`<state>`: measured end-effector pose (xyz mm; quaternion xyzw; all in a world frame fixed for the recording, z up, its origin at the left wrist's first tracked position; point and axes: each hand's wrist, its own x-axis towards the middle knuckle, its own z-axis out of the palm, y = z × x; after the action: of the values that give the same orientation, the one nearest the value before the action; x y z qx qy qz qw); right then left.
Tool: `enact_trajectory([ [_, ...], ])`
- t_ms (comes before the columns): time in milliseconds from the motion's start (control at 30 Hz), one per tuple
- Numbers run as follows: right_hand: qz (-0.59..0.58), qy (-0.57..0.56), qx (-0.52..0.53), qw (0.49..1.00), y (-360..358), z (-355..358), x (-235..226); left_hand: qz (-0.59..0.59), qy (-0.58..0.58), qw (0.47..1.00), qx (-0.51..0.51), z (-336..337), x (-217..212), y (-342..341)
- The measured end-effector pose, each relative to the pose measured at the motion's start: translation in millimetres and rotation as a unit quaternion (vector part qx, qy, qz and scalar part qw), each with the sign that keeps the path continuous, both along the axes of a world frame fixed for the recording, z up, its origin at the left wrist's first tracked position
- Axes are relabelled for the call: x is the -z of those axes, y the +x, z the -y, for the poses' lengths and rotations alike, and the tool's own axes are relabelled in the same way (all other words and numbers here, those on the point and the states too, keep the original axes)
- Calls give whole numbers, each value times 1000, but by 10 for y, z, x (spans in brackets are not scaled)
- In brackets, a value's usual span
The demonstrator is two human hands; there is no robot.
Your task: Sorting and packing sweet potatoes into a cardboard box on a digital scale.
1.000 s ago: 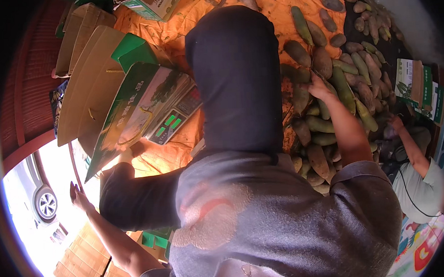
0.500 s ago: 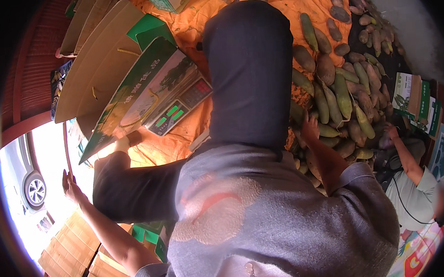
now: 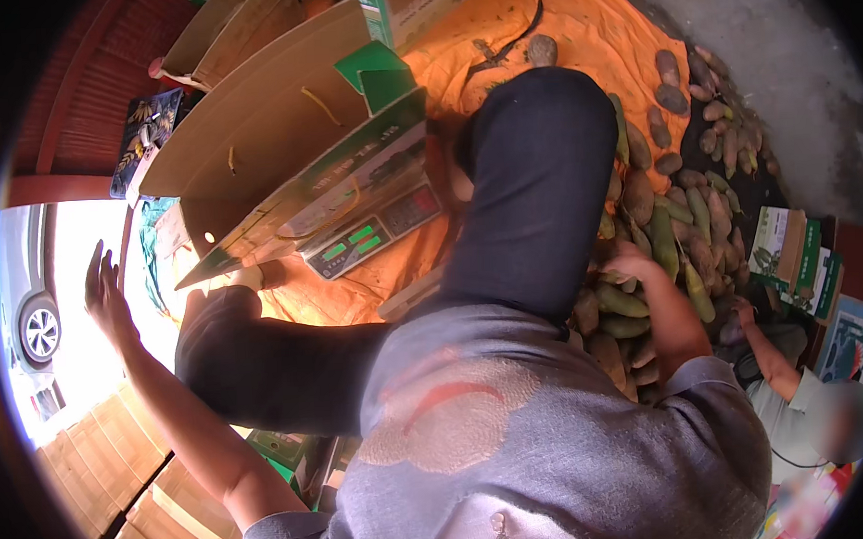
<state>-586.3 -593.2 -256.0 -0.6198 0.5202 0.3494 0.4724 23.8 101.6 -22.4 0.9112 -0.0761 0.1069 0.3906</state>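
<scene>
My left hand [image 3: 107,301] is raised out to the left, empty, its fingers stretched out and apart. On the other side my right hand [image 3: 629,261] reaches down into a pile of long green and reddish-brown root vegetables [image 3: 663,240] that look like radishes. It is against the vegetables beside my raised knee, which partly hides the fingers, so their grip cannot be made out. In front of me a large open cardboard carton [image 3: 280,112] with a green printed side and cord handles stands on a digital scale [image 3: 391,235] with lit green displays.
An orange sheet [image 3: 575,22] lies under the scale and part of the pile. Stacked cardboard boxes [image 3: 102,448] stand at the lower left. Printed cartons [image 3: 787,249] are at the right, near a co-worker's arm [image 3: 771,359]. A car [image 3: 30,287] shows outside the doorway.
The view has shifted, so the carton and scale appear farther right. My left hand is higher and farther left. My right hand has moved within the pile, its fingers now partly behind my knee.
</scene>
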Motion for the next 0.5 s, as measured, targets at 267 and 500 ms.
enact_trajectory([
  [267,185,-388,31,902,1377,376,-1706,7,-19,983,181,667,-102,333],
  [500,473,-310,-232,791,3449,-816,-3636,40,154,967,200,1153,-118,243],
])
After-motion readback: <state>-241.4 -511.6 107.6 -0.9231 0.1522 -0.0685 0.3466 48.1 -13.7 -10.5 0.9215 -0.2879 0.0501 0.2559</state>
